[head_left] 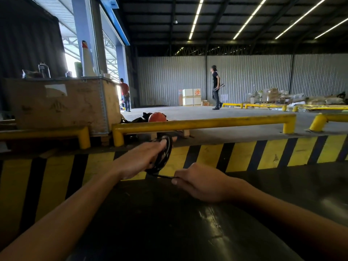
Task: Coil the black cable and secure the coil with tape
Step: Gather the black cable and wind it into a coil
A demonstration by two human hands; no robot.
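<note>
The black cable (163, 157) is gathered into several loops that hang upright in front of the striped dock edge (244, 155), just below the yellow rail (197, 123). A straight tail runs from the bottom of the coil rightward. The left hand (139, 161) holds the coil, its fingers (162, 142) curled through and over the top of the loops — they are motion-blurred, so how tightly they close is hard to read. The right hand (197, 182) sits low and to the right, thumb and forefinger pinched narrow on the loose tail just where it leaves the coil.

By my reading, the coiling is nearly finished and the tail is being fed or tightened; no tape shows anywhere near the hands (it may be out of view), so the securing step looks not yet begun.

The risks lie in the grip. If the left fingers slacken while the right pulls, the loops could spring apart or slip off and unravel. A hard tug on the tail could cinch the coil unevenly or kink the cable. Reaching for tape with one hand leaves the coil on the other alone — that is when it would likely loosen.

Behind the rail lie an orange helmet (157, 117) and a wooden crate (62, 104); two people stand well apart on the warehouse floor.
</note>
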